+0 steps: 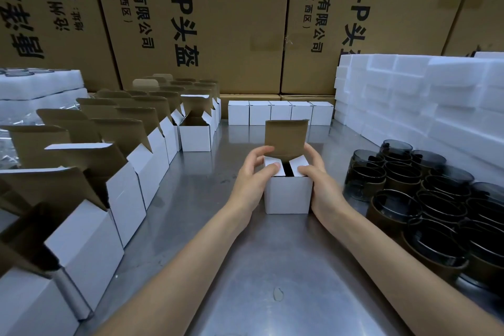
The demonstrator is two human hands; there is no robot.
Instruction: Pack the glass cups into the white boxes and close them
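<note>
- Nearest, at far left: open white boxes (90, 248) in a row running from near-left toward the far middle, brown-lined lids standing up, touching side by side
- Foam trays (38, 87) stacked at far left, behind that row; what they carry is too blurred to tell
- Steel table (245, 275) bears everything; a small mark lies on it near centre
- Left hand (252, 180) grips the left side of the white box (287, 196) standing at table centre; fingers curled round the far-left corner, thumb pressing the left side flap down
- White box upright, its brown-lined lid (285, 138) standing vertical at the far edge; both side flaps folded inward with a dark gap between them; contents cannot be made out through that gap
- Right hand (320, 180) grips the right side of the same box; fingers curled round the far-right corner, thumb on the right flap
- Closed white boxes (281, 113), five in a row, far side of table, touching each other
- Brown cartons (218, 22) with black print form the back wall
- Glass cups (433, 199), dark tinted, clustered on the right, near to mid table, touching one another, well apart from the held box
- White foam blocks (422, 95) stacked at far right, behind the cups
</note>
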